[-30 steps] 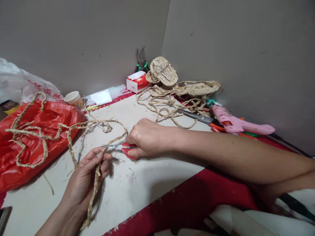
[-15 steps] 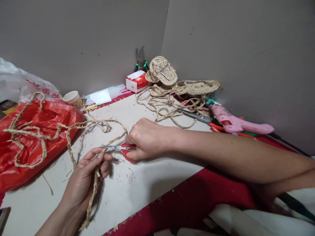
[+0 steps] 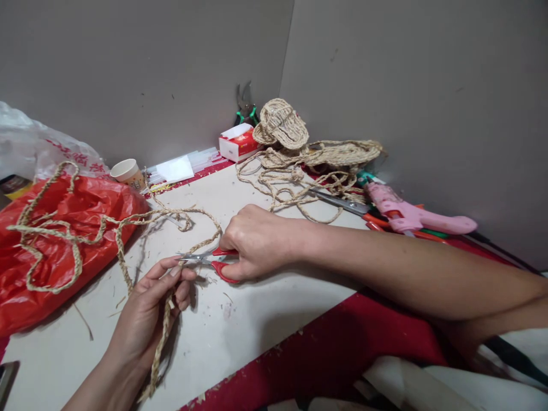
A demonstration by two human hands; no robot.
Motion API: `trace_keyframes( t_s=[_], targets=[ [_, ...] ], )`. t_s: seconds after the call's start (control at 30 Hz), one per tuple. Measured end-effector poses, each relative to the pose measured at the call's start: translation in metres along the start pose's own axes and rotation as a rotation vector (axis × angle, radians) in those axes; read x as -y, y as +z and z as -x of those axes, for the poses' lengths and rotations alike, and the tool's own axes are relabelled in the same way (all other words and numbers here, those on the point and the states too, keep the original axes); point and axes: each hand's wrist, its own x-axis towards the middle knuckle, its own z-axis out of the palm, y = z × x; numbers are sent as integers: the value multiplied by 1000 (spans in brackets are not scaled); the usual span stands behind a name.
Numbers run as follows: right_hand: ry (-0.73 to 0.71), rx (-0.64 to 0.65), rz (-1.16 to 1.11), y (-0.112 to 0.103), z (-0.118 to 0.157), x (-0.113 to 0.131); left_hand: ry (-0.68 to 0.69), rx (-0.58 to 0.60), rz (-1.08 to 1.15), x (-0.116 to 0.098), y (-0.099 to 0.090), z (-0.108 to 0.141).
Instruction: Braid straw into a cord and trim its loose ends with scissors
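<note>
My left hand [image 3: 156, 291] pinches a braided straw rope [image 3: 161, 342] between thumb and fingers. One end of it hangs down past my wrist, and the other part curves up and away to the left over a red plastic bag [image 3: 103, 194]. My right hand [image 3: 250, 245] is closed around the red handles of small scissors [image 3: 222, 268]. Their blades lie across the rope right at my left fingertips. Whether the blades have passed through the rope is too small to tell.
Coils of braided rope [image 3: 346, 153] lie at the back, beside a tissue box [image 3: 240, 142], pruning shears [image 3: 245, 105] and large scissors [image 3: 342, 201]. A pink glue gun [image 3: 411, 214] rests at the right. A paper cup [image 3: 127, 173] and clear sticks [image 3: 205, 158] stand back left.
The small scissors' handles have shifted very slightly. Both hands and the rope stay in nearly the same place.
</note>
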Motion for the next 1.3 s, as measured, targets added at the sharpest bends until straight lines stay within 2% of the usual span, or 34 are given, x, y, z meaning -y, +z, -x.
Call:
trace_keyframes(
  t_s=[0.1,0.3,0.4,0.57,0.83,0.97,1.13,1.3],
  targets=[
    [1,-16,4,1,0,1,9,-8,-10,0,1,-1],
    [18,53,-19,-4,-2,3,-2,-11,-2,0,2,-1],
    [18,10,-26,-2,-2,1,-2,-4,11,0,2,-1],
    [12,-132,-29,7,-2,-4,-15,-2,86,-2,0,-3],
    [-15,-84,183,11,-5,-8,-57,-34,256,-11,0,-2],
    [-11,-102,167,14,-6,-12,-82,10,288,-11,-3,0],
    [11,-118,45,15,-6,-14,-92,113,211,-7,-5,0],
    [33,-108,-8,13,-6,-13,13,95,35,-2,-2,-1]
  ],
)
